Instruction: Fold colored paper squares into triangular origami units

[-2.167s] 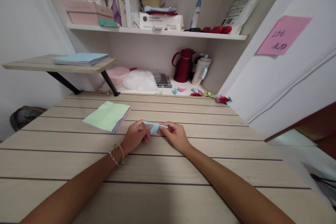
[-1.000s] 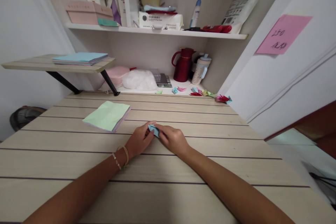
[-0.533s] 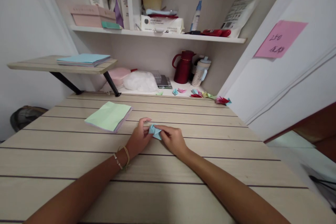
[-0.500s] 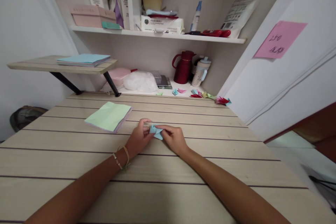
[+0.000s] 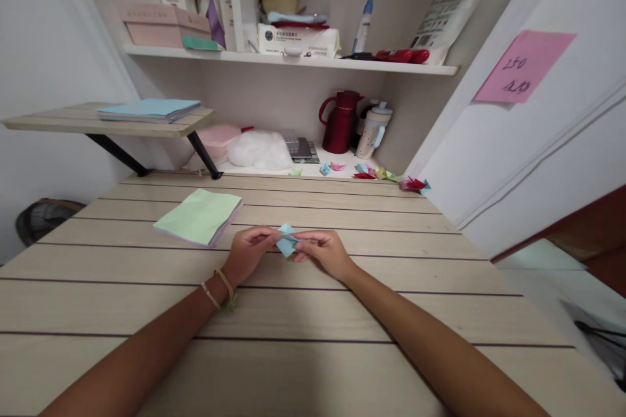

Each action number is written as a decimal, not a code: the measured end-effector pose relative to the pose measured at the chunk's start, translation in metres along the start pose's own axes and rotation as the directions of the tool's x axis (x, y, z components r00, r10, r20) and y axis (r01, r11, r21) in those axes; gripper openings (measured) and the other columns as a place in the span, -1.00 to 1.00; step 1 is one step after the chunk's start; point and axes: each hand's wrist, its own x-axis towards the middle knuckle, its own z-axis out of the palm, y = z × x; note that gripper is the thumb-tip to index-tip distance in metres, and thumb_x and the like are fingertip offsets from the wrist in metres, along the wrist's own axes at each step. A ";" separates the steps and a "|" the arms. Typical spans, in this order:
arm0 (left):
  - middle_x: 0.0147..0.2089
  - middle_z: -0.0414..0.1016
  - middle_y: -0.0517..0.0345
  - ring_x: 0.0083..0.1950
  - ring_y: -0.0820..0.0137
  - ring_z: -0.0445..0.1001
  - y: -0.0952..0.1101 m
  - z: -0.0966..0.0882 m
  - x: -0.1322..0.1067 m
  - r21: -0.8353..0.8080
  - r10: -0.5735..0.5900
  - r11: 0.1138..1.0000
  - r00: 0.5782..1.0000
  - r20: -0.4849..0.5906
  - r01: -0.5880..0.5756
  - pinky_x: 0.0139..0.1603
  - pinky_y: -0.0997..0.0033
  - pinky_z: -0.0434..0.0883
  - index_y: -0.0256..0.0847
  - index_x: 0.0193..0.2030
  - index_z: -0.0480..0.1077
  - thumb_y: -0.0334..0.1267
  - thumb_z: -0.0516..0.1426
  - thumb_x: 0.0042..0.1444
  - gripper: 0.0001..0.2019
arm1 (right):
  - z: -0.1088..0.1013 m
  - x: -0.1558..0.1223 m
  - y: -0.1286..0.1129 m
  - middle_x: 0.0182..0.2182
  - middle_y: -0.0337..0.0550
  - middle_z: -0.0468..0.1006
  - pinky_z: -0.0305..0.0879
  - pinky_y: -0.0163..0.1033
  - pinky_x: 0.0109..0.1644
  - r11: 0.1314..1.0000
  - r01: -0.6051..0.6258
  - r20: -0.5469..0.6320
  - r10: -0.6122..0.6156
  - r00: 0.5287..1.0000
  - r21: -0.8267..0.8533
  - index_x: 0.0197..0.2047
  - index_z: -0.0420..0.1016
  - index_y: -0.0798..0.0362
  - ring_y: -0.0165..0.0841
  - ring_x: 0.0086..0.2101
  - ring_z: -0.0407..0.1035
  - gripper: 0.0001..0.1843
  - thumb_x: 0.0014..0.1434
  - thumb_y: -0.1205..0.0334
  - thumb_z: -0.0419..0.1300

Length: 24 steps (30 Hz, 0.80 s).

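A small piece of folded light-blue origami paper (image 5: 286,247) is held between my two hands above the slatted table (image 5: 313,313). My left hand (image 5: 250,249) pinches its left side between thumb and fingers. On the right side, my right hand (image 5: 323,251) grips it the same way, the index finger stretched along its upper part. The paper now shows a diamond outline with a crease across the middle; its finer folds are too small to tell. Left of my hands lies a stack of square paper (image 5: 200,216), its top sheet pale green.
Several small folded paper pieces (image 5: 368,172) line the table's back edge. Behind stand a dark red jug (image 5: 339,122) and a pale bottle (image 5: 373,132). A raised wooden shelf (image 5: 63,118) at the left bears blue paper (image 5: 151,108). A pink note (image 5: 525,67) hangs at right.
My left hand has shifted its hold, its fingers now closed together on the paper's left side. The blue paper has turned and flattened into a diamond outline. The camera view has shifted slightly.
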 end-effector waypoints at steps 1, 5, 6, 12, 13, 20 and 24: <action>-0.38 0.55 0.10 -0.40 0.39 0.50 0.000 0.000 0.000 0.004 0.007 1.000 1.000 -0.011 -0.007 -0.38 0.42 0.49 -0.27 -0.45 0.49 -0.19 0.22 -0.09 -0.83 | 0.001 0.000 0.000 -0.53 -0.16 0.57 0.43 -0.21 -0.39 1.000 0.013 -0.037 -0.013 0.999 -0.004 -0.23 0.56 0.09 -0.35 -0.52 0.46 -0.67 -0.10 0.12 0.31; -0.43 0.50 0.12 -0.37 0.42 0.46 0.002 0.002 -0.001 0.065 0.074 0.995 0.997 0.034 -0.076 -0.33 0.47 0.44 -0.27 -0.54 0.45 -0.24 0.23 -0.11 -0.86 | 0.005 0.001 -0.001 -0.47 -0.19 0.56 0.43 -0.25 -0.32 0.999 0.052 -0.177 -0.054 0.983 -0.014 -0.41 0.56 0.07 -0.39 -0.46 0.43 -0.79 -0.11 0.12 0.31; -0.45 0.49 0.13 -0.38 0.43 0.45 0.003 0.003 -0.001 0.064 0.055 0.996 0.997 0.049 -0.058 -0.34 0.48 0.42 -0.28 -0.52 0.44 -0.24 0.23 -0.10 -0.86 | 0.005 0.001 -0.002 -0.47 -0.20 0.56 0.43 -0.25 -0.30 0.999 0.048 -0.180 -0.050 0.982 -0.017 -0.43 0.55 0.07 -0.39 -0.46 0.43 -0.80 -0.11 0.11 0.31; -0.48 0.47 0.21 -0.45 0.48 0.44 0.007 0.007 -0.003 -0.037 -0.130 0.991 0.989 0.069 0.132 -0.42 0.52 0.40 -0.26 -0.16 0.30 -0.25 0.21 -0.07 -0.69 | 0.003 0.003 -0.002 -0.56 -0.27 0.50 0.37 -0.31 -0.36 0.999 0.032 -0.165 -0.031 0.986 0.006 -0.32 0.51 0.07 -0.45 -0.51 0.38 -0.72 -0.13 0.13 0.33; -0.47 0.46 0.21 -0.44 0.48 0.44 0.007 0.007 -0.002 -0.039 -0.140 0.989 0.987 0.078 0.144 -0.41 0.52 0.40 -0.26 -0.13 0.28 -0.25 0.21 -0.06 -0.66 | 0.002 0.003 -0.002 -0.58 -0.28 0.50 0.36 -0.32 -0.38 1.000 0.024 -0.166 -0.023 0.986 0.008 -0.33 0.51 0.07 -0.46 -0.53 0.38 -0.72 -0.14 0.13 0.34; -0.46 0.45 0.21 -0.47 0.48 0.43 0.003 0.006 -0.002 -0.051 -0.144 0.987 0.984 0.103 0.150 -0.50 0.54 0.39 -0.25 -0.32 0.33 -0.23 0.18 -0.03 -0.83 | 0.003 0.002 -0.002 -0.56 -0.26 0.51 0.39 -0.30 -0.42 0.999 0.018 -0.136 -0.013 0.991 0.035 -0.31 0.46 0.07 -0.44 -0.54 0.39 -0.71 -0.11 0.11 0.32; -0.29 0.52 0.08 -0.38 0.44 0.47 0.001 0.003 0.000 -0.011 -0.149 0.989 0.987 0.068 0.150 -0.40 0.48 0.44 -0.28 -0.29 0.42 -0.22 0.16 -0.02 -0.81 | 0.004 0.001 -0.002 -0.45 -0.19 0.54 0.40 -0.25 -0.28 0.999 0.032 -0.107 -0.031 0.994 0.006 -0.34 0.49 0.08 -0.40 -0.42 0.43 -0.72 -0.15 0.14 0.34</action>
